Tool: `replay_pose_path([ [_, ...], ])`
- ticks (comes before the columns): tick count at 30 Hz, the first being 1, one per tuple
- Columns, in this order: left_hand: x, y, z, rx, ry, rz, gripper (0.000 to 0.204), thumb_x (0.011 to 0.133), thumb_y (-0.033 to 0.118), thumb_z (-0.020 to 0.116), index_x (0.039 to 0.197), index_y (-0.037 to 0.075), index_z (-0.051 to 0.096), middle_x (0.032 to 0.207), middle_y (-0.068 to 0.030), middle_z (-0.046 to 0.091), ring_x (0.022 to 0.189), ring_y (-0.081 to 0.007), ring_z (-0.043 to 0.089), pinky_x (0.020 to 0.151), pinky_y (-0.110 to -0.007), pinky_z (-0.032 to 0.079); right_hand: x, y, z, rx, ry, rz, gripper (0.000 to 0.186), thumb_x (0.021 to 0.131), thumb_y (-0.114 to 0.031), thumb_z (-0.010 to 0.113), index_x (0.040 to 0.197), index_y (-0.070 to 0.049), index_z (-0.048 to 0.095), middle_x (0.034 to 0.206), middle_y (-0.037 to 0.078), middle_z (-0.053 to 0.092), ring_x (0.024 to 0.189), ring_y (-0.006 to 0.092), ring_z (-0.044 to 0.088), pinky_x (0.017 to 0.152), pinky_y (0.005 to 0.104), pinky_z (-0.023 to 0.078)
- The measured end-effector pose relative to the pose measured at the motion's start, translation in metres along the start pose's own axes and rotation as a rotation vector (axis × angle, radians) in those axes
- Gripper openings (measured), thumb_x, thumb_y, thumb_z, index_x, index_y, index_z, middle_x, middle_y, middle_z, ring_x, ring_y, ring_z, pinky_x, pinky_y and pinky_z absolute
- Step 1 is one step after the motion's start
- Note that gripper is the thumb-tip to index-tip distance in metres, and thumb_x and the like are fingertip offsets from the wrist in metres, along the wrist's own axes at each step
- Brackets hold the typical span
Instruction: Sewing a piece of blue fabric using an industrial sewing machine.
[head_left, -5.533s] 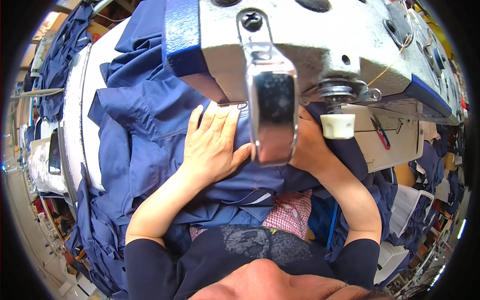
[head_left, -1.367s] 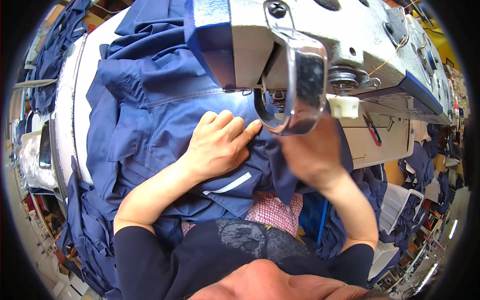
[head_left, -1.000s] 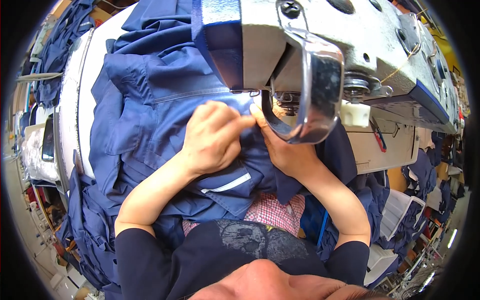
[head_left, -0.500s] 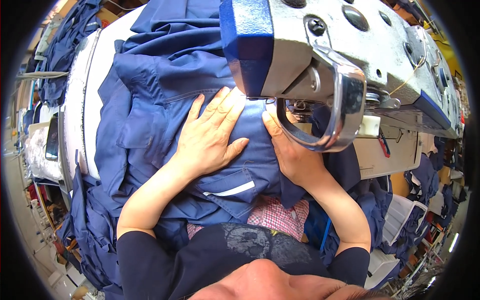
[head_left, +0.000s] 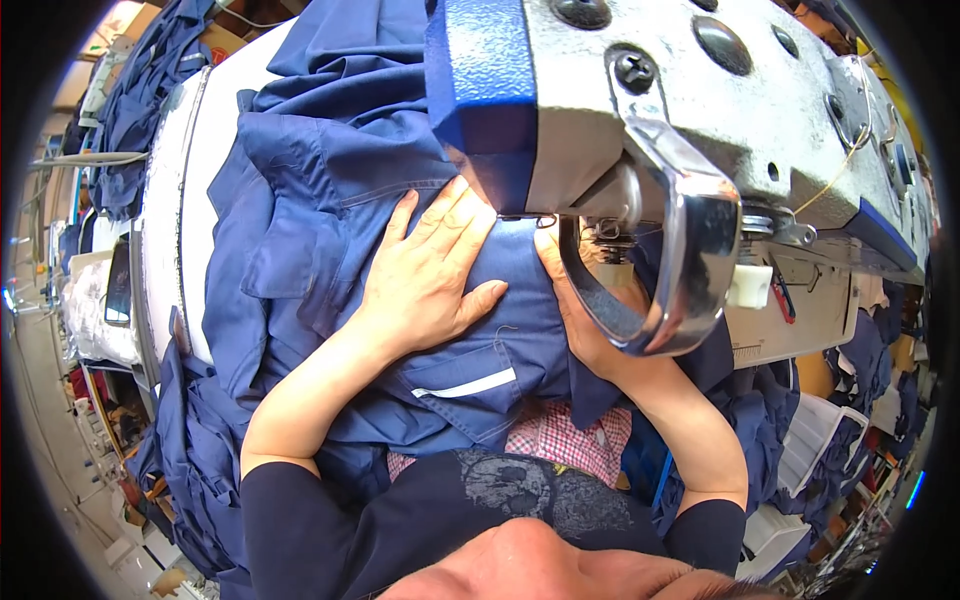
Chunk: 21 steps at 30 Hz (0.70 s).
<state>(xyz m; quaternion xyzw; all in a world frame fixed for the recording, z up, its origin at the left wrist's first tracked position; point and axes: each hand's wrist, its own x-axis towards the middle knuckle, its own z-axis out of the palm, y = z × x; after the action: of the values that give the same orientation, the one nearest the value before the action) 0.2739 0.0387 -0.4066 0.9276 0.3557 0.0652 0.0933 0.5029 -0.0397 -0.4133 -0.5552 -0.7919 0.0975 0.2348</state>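
A dark blue garment (head_left: 290, 200) lies bunched under the head of a sewing machine (head_left: 640, 110). My left hand (head_left: 425, 270) rests flat on it, fingers spread and fingertips close to the lit spot under the machine. Just right of that spot, my right hand (head_left: 590, 325) lies on the cloth with a digit stretched forward along it. The chrome loop guard (head_left: 690, 270) hides part of this hand and most of its fingers. Nearer to me, a pocket-like patch with a white strip (head_left: 465, 383) shows on the garment.
The white table edge (head_left: 185, 230) curves along the left, with more blue garments (head_left: 200, 470) hanging below it. A phone (head_left: 118, 280) lies farther left. White plastic baskets (head_left: 815, 440) and piled blue cloth stand at the lower right. A yellow thread (head_left: 835, 175) runs to the machine.
The whole view has shifted slightly, so the machine's guard appears lower and the garment a little farther right. Both hands keep about the same places on the cloth.
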Motion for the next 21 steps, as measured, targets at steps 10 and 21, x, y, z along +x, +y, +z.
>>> replay_pose_path([
  [10,0.008,-0.006,0.000,-0.022,-0.010,0.010,0.071,0.086,0.044,0.072,0.140,0.002,0.053,0.151,-0.0185,0.050,0.149,-0.0311,0.039,0.121,-0.058,0.024,0.002,0.004,-0.003,0.162,0.024,0.031,0.041,0.086,-0.005,0.056,0.126,-0.004,0.066,0.124,0.017,0.067,0.119,0.0333,0.062,0.114,0.0480,0.039],
  [21,0.010,-0.010,-0.004,-0.030,0.136,0.083,0.069,0.093,0.049,0.063,0.143,0.003,0.051,0.150,-0.0201,0.049,0.147,-0.0335,0.039,0.120,-0.057,0.025,0.006,0.002,-0.005,0.075,-0.032,-0.017,0.047,0.091,-0.001,0.057,0.138,0.002,0.056,0.132,0.027,0.060,0.126,0.0439,0.056,0.110,0.0512,0.040],
])
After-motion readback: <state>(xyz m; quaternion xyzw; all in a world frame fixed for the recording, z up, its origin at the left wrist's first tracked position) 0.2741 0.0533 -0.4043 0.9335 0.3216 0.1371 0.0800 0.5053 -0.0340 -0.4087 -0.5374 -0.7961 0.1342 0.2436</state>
